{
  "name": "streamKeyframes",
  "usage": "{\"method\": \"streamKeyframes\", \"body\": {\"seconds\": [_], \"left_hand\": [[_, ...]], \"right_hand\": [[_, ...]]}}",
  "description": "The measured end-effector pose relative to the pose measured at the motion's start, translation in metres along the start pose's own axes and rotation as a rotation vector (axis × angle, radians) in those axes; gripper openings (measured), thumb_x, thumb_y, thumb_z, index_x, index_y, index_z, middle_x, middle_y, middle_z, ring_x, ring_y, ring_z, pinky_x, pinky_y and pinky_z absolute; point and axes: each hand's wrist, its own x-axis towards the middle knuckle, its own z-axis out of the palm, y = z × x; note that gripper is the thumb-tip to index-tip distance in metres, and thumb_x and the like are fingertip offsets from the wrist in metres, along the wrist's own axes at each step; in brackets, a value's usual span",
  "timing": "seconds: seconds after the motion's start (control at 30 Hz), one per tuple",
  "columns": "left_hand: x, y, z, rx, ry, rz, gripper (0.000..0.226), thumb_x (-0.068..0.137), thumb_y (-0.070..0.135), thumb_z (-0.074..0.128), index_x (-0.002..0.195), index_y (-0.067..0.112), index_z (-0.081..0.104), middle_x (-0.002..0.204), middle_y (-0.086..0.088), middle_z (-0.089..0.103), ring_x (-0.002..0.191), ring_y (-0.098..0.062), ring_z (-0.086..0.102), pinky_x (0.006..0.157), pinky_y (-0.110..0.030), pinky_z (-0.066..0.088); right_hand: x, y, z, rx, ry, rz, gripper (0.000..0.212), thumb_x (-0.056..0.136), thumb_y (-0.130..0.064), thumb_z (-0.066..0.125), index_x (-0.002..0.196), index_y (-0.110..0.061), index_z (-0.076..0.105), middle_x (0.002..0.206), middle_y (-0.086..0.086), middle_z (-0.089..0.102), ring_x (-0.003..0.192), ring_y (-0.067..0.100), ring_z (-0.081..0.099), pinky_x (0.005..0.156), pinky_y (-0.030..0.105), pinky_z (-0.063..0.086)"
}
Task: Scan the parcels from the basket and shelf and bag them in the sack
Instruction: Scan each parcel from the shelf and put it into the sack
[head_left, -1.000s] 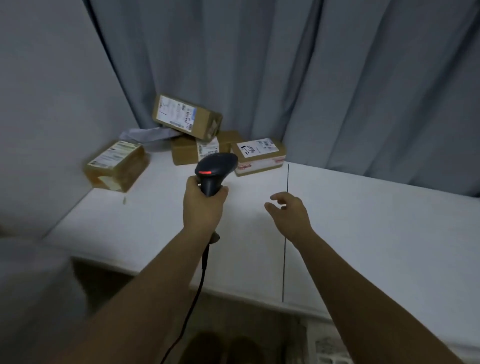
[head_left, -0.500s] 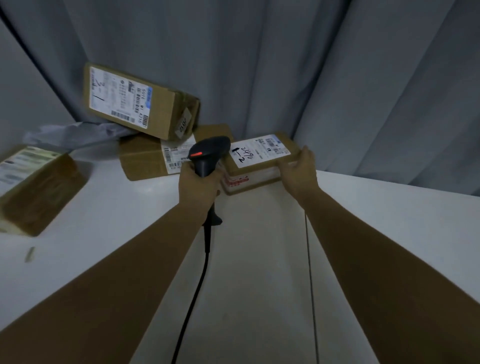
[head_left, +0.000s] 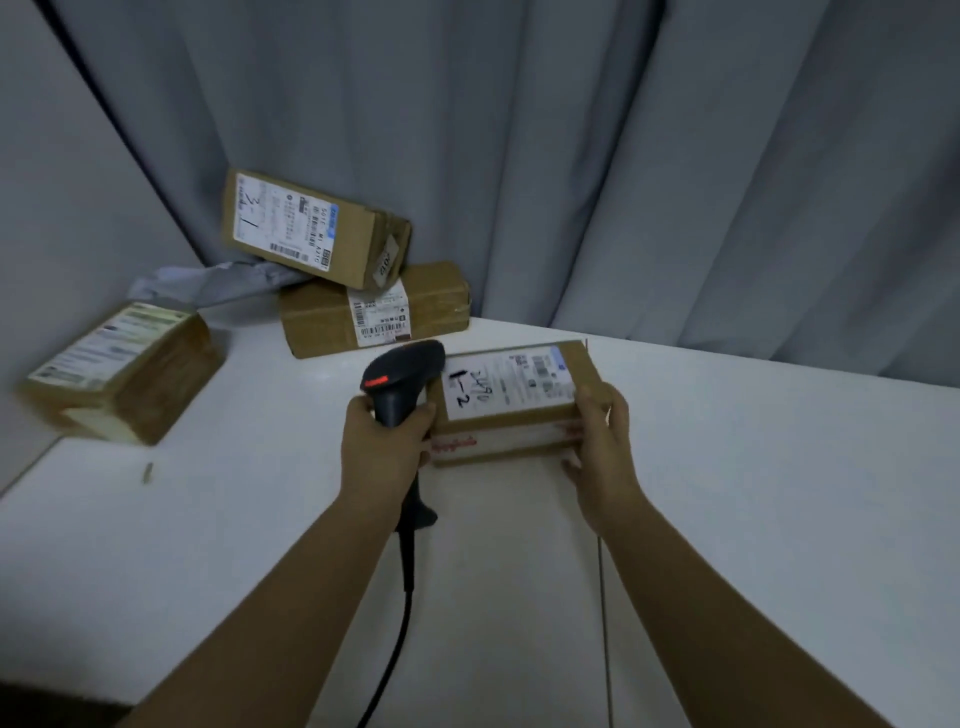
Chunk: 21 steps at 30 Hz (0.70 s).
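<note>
- Hanging along the far side, a grey curtain (head_left: 571, 156) falls in soft, heavy folds behind a smooth white table (head_left: 727, 519).
- Three brown cardboard parcels wait unscanned at far left: a tilted parcel (head_left: 311, 228) leaning on a flat parcel (head_left: 374, 312), and a blurred parcel (head_left: 119, 369) further left, beside a crumpled grey mailer (head_left: 208, 278).
- The labelled parcel (head_left: 511, 400), a flat rectangular box near centre, is gripped at its right end by the right hand (head_left: 602, 441).
- The left hand (head_left: 384, 447) clasps the black corded scanner (head_left: 402, 379), aimed far-ward just beside the label; scanning seems about to happen.
- No sack, basket or shelf is visible; bagging looks wholly ahead.
</note>
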Motion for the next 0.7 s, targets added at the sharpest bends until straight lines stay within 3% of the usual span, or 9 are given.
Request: {"method": "streamKeyframes", "body": {"seconds": [0.1, 0.2, 0.3, 0.43, 0.6, 0.7], "left_hand": [[-0.05, 0.009, -0.025, -0.055, -0.003, 0.004, 0.031, 0.087, 0.012, 0.068, 0.11, 0.016, 0.048, 0.1, -0.006, 0.062, 0.084, -0.02, 0.066, 0.063, -0.027, 0.052], [-0.105, 0.031, -0.051, -0.073, -0.034, 0.052, 0.033, 0.087, 0.012, 0.068, 0.112, 0.02, 0.048, 0.105, -0.002, 0.063, 0.089, -0.019, 0.067, 0.065, -0.025, 0.051], [-0.162, 0.054, -0.076, -0.042, -0.104, 0.118, 0.038, 0.087, 0.01, 0.068, 0.116, 0.025, 0.047, 0.107, 0.002, 0.064, 0.091, -0.017, 0.068, 0.065, -0.024, 0.051], [-0.22, 0.081, -0.107, -0.002, -0.12, 0.219, 0.041, 0.087, 0.012, 0.069, 0.116, 0.031, 0.046, 0.105, 0.009, 0.063, 0.094, -0.014, 0.065, 0.067, -0.026, 0.053], [-0.259, 0.079, -0.141, 0.085, -0.026, 0.27, 0.036, 0.086, 0.016, 0.069, 0.11, 0.031, 0.046, 0.105, 0.001, 0.064, 0.093, -0.011, 0.061, 0.087, -0.048, 0.055], [-0.272, 0.071, -0.155, 0.138, -0.047, 0.268, 0.034, 0.085, 0.016, 0.07, 0.105, 0.03, 0.047, 0.098, 0.007, 0.061, 0.091, -0.011, 0.06, 0.09, -0.051, 0.053]], "right_hand": [[-0.061, -0.019, -0.004, 0.12, 0.007, -0.005, 0.036, 0.096, -0.039, 0.055, 0.129, -0.037, 0.043, 0.11, -0.013, 0.063, 0.098, 0.005, 0.061, 0.08, 0.036, 0.053], [-0.122, -0.045, -0.008, 0.283, 0.108, 0.005, 0.061, 0.087, -0.035, 0.069, 0.137, -0.03, 0.035, 0.122, -0.004, 0.059, 0.105, 0.011, 0.061, 0.092, 0.042, 0.054], [-0.179, -0.076, -0.013, 0.481, 0.15, 0.11, 0.064, 0.083, -0.025, 0.075, 0.132, -0.028, 0.034, 0.125, 0.004, 0.058, 0.107, 0.018, 0.061, 0.096, 0.042, 0.051], [-0.242, -0.109, -0.016, 0.444, 0.05, 0.124, 0.061, 0.087, -0.023, 0.071, 0.131, -0.037, 0.032, 0.124, 0.001, 0.06, 0.113, 0.024, 0.059, 0.095, 0.054, 0.05], [-0.285, -0.112, -0.02, 0.382, 0.027, 0.023, 0.079, 0.085, -0.02, 0.073, 0.145, -0.04, 0.026, 0.135, 0.004, 0.057, 0.117, 0.021, 0.06, 0.094, 0.047, 0.053], [-0.295, -0.104, -0.027, 0.275, 0.005, -0.003, 0.075, 0.086, -0.016, 0.073, 0.143, -0.037, 0.03, 0.137, 0.005, 0.055, 0.115, 0.02, 0.061, 0.09, 0.044, 0.056]]}}
